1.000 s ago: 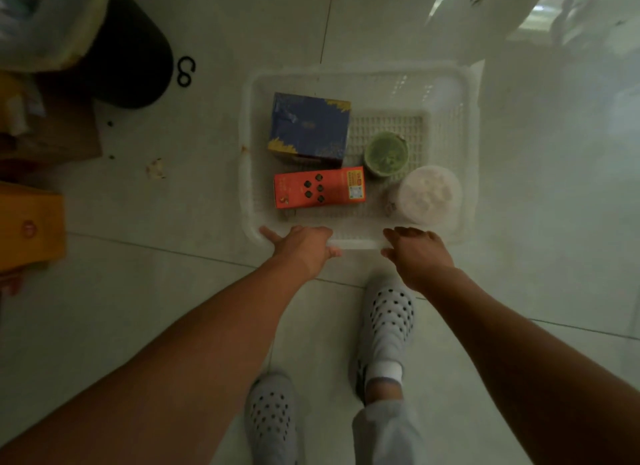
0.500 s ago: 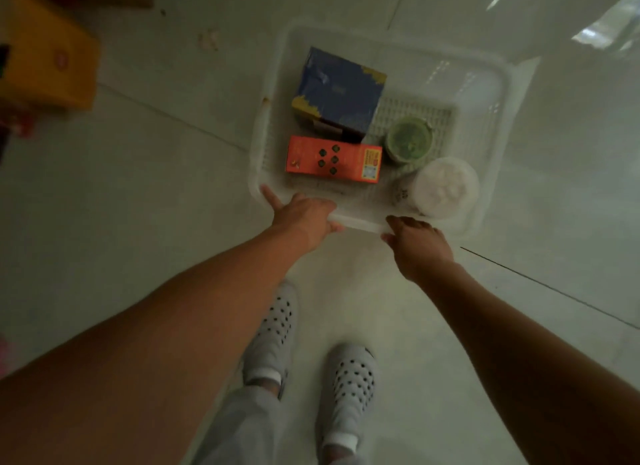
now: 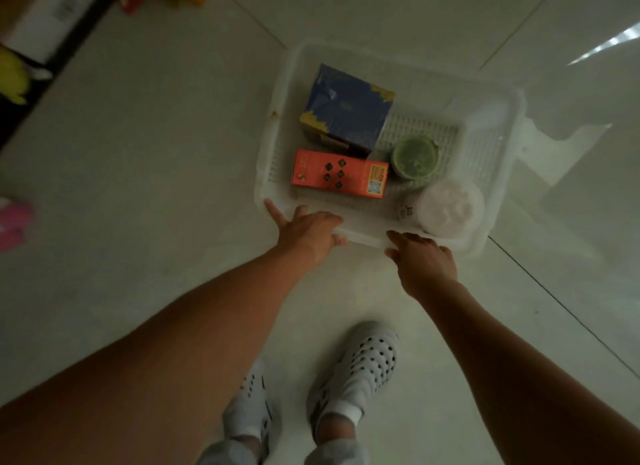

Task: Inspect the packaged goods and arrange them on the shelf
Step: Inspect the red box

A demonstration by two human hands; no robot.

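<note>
Here the goods, a dark blue cardboard box (image 3: 346,107), flat orange carton (image 3: 339,178), green-lidded cup (image 3: 415,156) and white-lidded tub (image 3: 448,206), sit in a translucent white plastic basket (image 3: 509,152) on the pale tiled floor (image 3: 156,187). The left hand (image 3: 308,234) and right hand (image 3: 424,262) curl round its near rim. Likely step: moving it shelfward; next needs a level lift.

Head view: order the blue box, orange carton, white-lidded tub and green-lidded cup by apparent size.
1. Dark blue cardboard box
2-3. Flat orange carton and round white-lidded plastic tub: too alike to rank
4. Round green-lidded cup
</note>
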